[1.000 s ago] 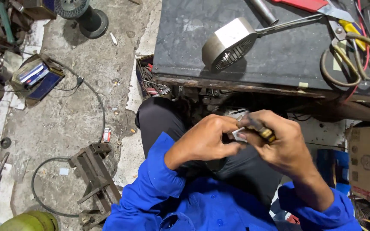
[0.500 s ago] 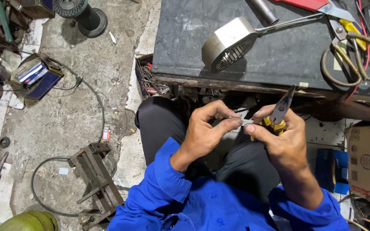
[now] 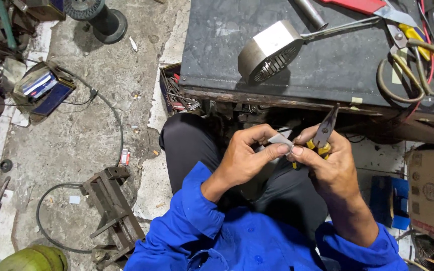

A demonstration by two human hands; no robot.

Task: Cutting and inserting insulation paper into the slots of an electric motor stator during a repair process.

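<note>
Over the lap, just below the workbench (image 3: 217, 60) edge, the left hand (image 3: 244, 158) and right hand (image 3: 327, 163) pinch what looks like a small grey strip (image 3: 280, 139) between them, its long axis spanning the fingertips, while the right also grips upward-pointing yellow-handled pliers (image 3: 324, 131).

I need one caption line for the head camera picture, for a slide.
Seated at a dark workbench, left hand and right hand pinch a small grey strip; the right also holds yellow-handled pliers.
</note>
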